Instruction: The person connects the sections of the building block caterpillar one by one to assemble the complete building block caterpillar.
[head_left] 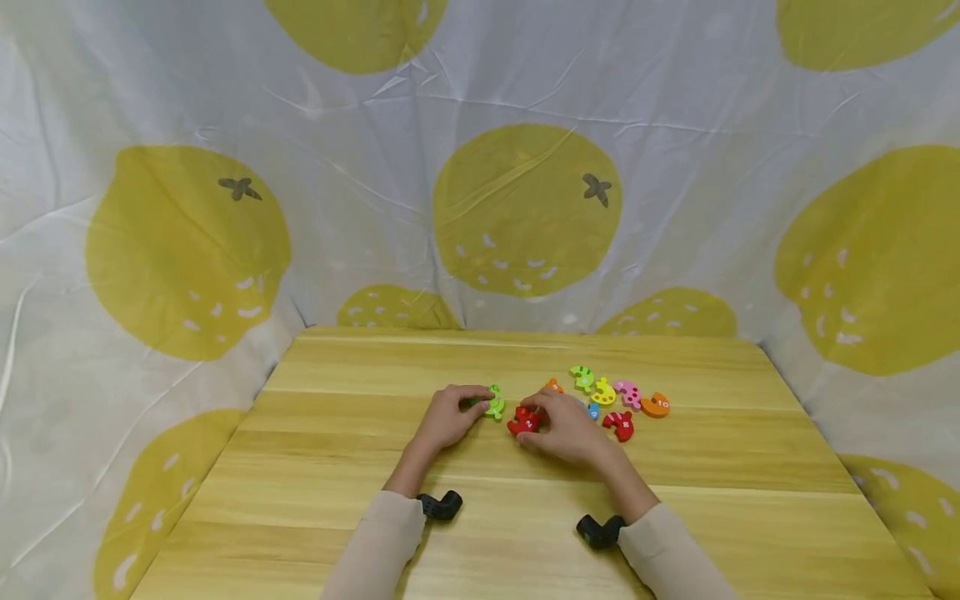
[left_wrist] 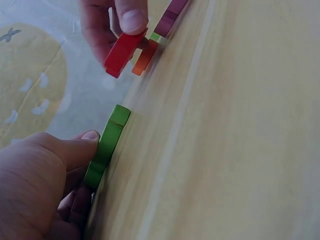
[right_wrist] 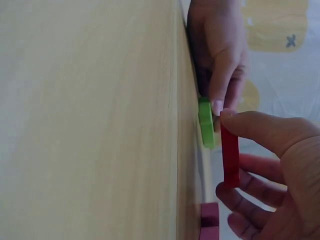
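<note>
My left hand (head_left: 447, 417) holds a light green number puzzle piece (head_left: 495, 407) lying on the wooden table, thumb against its near edge and fingers at the far side. To its right, my right hand (head_left: 568, 428) pinches a red puzzle piece (head_left: 522, 421) marked 2 between thumb and fingers. In the right wrist view, this red piece (right_wrist: 230, 155) stands above the tabletop, close to the green one (right_wrist: 206, 124). The left wrist view shows the green piece's edge (left_wrist: 107, 145) flat along the table.
Several more pieces lie right of my right hand: red (head_left: 619, 426), orange numbered 10 (head_left: 656, 405), pink (head_left: 627, 394), yellow (head_left: 603, 392) and green (head_left: 582, 378). A blue piece (head_left: 593, 411) and another orange one (head_left: 553, 385) are partly hidden by that hand. A lemon-print cloth (head_left: 360, 208) hangs behind the table (head_left: 337, 375).
</note>
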